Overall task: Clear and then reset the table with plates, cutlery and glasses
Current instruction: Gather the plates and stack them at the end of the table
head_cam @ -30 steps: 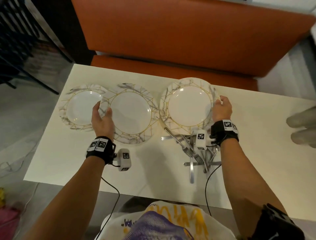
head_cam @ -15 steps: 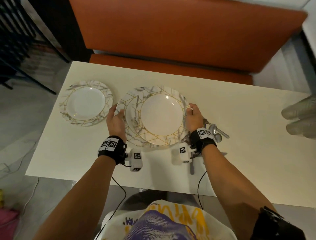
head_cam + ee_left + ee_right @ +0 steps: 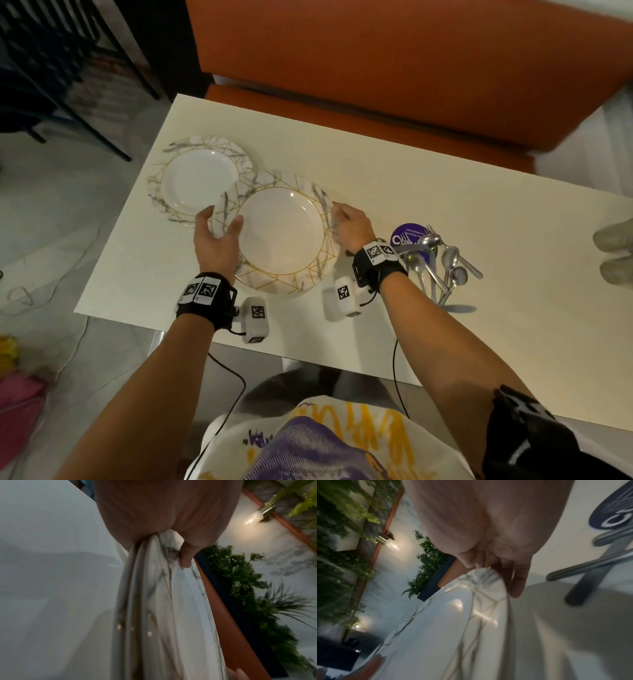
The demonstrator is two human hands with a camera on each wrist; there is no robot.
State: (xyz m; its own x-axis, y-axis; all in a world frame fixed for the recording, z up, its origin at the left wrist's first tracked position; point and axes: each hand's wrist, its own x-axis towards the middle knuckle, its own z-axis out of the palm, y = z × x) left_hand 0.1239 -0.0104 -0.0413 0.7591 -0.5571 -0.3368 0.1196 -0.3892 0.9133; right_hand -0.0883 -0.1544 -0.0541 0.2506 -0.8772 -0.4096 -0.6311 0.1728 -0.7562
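I hold a stack of marble-and-gold rimmed plates (image 3: 282, 231) between both hands, above the cream table (image 3: 411, 192). My left hand (image 3: 219, 233) grips its left rim, thumb on top, and the left wrist view shows the stacked plate edges (image 3: 150, 601) under that thumb. My right hand (image 3: 349, 222) grips the right rim, with the fingers along the plate edge (image 3: 488, 582) in the right wrist view. The stack overlaps the near right rim of a third plate (image 3: 198, 178) lying flat at the table's left. A pile of spoons and forks (image 3: 442, 263) lies right of my right wrist.
A round purple coaster (image 3: 406, 234) lies under the cutlery (image 3: 590, 563). An orange bench seat (image 3: 411, 68) runs along the far side of the table. Two pale, blurred objects (image 3: 615, 250) sit at the right edge. Dark chair legs (image 3: 68, 85) stand far left.
The right plate was carried left and laid on the middle plate. Both hands now move the stack left and over the left plate's rim. The cutlery pile lies uncovered.
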